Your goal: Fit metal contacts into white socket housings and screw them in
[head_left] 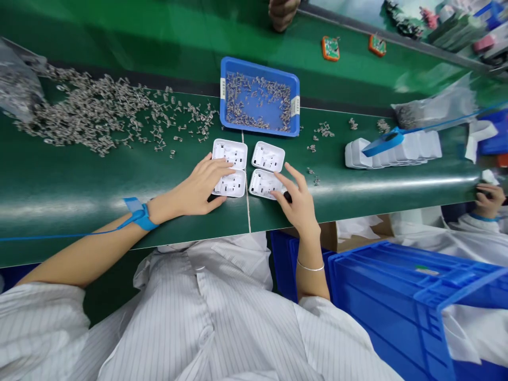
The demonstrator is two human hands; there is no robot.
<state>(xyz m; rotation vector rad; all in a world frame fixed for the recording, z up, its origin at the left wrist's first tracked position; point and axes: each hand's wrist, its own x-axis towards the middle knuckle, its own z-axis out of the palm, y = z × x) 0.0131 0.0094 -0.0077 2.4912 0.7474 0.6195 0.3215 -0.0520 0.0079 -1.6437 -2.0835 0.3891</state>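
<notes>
Four-sided white plastic housings with open tops lie in two pairs on the green bench: an upper left housing [235, 152], a lower left housing [234, 183], an upper right housing [268, 156] and a lower right housing [262, 183]. My left hand [198, 188] rests flat with outstretched fingers across the inner edges of the left pair. Around the right side of the lower right housing, my right hand [298, 203] has its thumb and fingers spread; the fingertips are at its rim. A small black spot shows by that palm; I cannot tell what it is.
Beyond the housings stands a blue tray [260, 129] with small metal clips. A large heap of clips [91, 114] spreads on the left. Stacked white housings [413, 150] and a plastic bag [436, 106] lie right. Blue crates [381, 296] stand below; other people's hands [490, 200] appear.
</notes>
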